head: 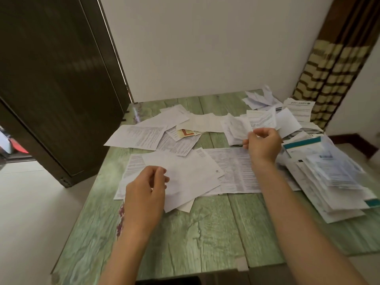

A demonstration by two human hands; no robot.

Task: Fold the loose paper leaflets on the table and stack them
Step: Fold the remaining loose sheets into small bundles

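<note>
One leaflet (236, 128) pinched in right hand (264, 144), sheet (191, 177) in left hand (147, 194)

Left: a dark brown panelled door (53, 89) stands at an angle to the wall, its lower corner just above the pale floor (30, 212). Past its edge, at your far left, you see blurred red and white objects (14, 147), too indistinct to identify. Far centre: a plain white wall (205, 48). Far right: a brown curtain with cream wavy bands (329, 68); beneath it, a dark brown skirting board (353, 140).
</note>
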